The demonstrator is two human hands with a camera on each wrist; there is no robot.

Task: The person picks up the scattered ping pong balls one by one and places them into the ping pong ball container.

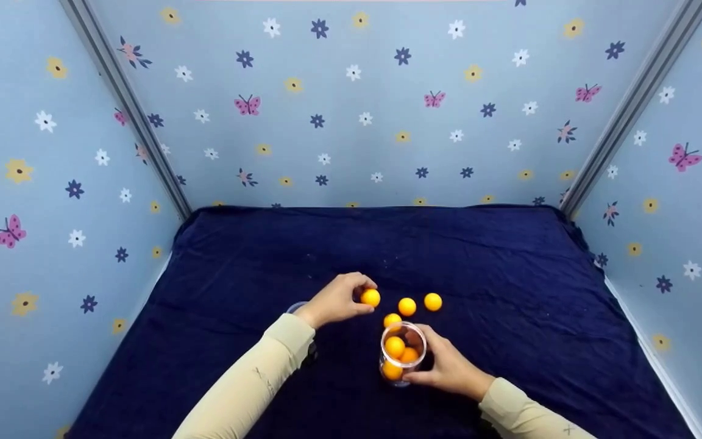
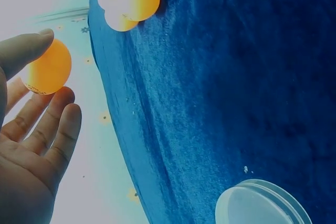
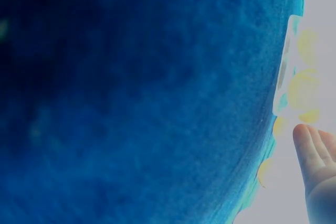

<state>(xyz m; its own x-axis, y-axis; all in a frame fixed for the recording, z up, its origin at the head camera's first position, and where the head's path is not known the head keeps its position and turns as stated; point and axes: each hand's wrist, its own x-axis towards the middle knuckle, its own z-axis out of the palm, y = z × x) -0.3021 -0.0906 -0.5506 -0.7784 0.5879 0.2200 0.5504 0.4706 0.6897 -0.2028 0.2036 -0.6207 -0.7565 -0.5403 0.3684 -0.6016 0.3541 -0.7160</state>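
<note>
Between the thumb and fingers of my left hand [image 1: 334, 301] is an orange ping-pong ball [image 1: 370, 298], pinched above the cloth; the left wrist view shows this ball [image 2: 50, 69] with small dark print. My right hand [image 1: 451, 364] grips a clear plastic jar [image 1: 423, 352] from its right side, the open mouth facing up. Inside the jar are orange balls [image 1: 395, 347]. Just beyond its rim lies a loose ball [image 1: 392, 319], with a second ball [image 1: 407, 306] and a third ball [image 1: 433, 302] farther back. In the right wrist view the jar [image 3: 285, 69] is washed out at the right edge.
A dark blue velvet cloth [image 1: 253, 256] covers the table. Partly hidden behind my left wrist lies a round clear lid [image 1: 295, 306], seen also as a lid [image 2: 257, 205] in the left wrist view. Flower-patterned walls [image 1: 351, 103] stand at the back and both sides.
</note>
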